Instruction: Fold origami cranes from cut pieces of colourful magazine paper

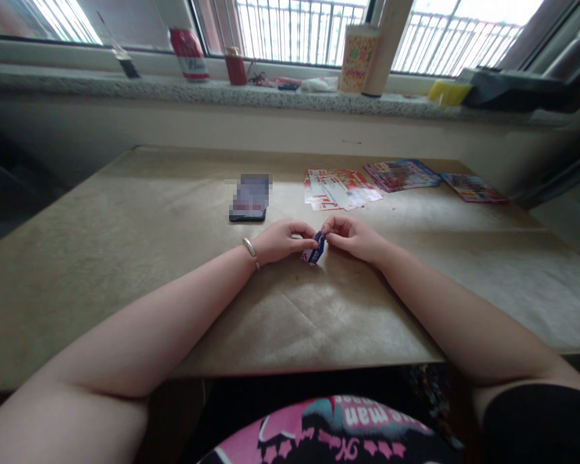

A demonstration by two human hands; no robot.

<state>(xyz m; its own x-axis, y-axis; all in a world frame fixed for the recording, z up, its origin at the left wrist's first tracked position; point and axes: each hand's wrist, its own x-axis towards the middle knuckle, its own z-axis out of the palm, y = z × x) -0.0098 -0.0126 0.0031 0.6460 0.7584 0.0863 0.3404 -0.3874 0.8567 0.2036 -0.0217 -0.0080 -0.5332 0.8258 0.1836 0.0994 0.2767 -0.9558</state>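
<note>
A small dark blue and white folded paper piece [315,250] is held just above the middle of the table. My left hand [286,241], with a silver bangle at the wrist, pinches it from the left between thumb and fingers. On the other side, the fingertips of my right hand [350,236] are closed on its upper right edge. A phone [251,196] lies flat beyond my left hand. Behind my right hand, several red and white printed sheets [341,190] are fanned out on the table.
Colourful printed cards [403,175] lie at the back right, with another stack [473,187] beside them. The tabletop [101,258] ends at a wall below the window sill [270,96]. Cans, a patterned cup [358,58] and a yellow object [449,92] stand on the sill.
</note>
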